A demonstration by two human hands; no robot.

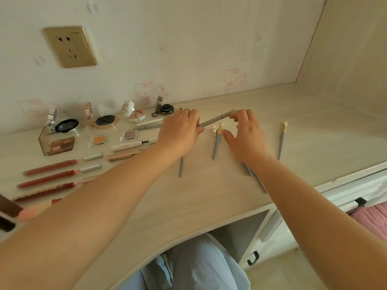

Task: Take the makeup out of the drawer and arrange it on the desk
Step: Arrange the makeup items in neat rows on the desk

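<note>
My left hand (pixel 180 128) grips one end of a grey makeup pencil (pixel 215 119) held just above the desk (pixel 209 185). My right hand (pixel 245 132) hovers at the pencil's other end, fingers curled near its tip, thumb spread. Grey makeup brushes lie on the desk: one (pixel 216 143) between my hands, one (pixel 281 141) to the right, another (pixel 181 167) under my left wrist. A small white charm (pixel 214 129) lies beside the middle brush. Whether my right fingers touch the pencil is unclear.
Arranged makeup fills the desk's left: red lip tubes (pixel 54 165), small blush pans (pixel 98 140), open compacts (pixel 105 120), a clear case (pixel 56 143), a mascara (pixel 134 144). A wall socket (pixel 70 46) is above. Drawers (pixel 356 197) stand at the right.
</note>
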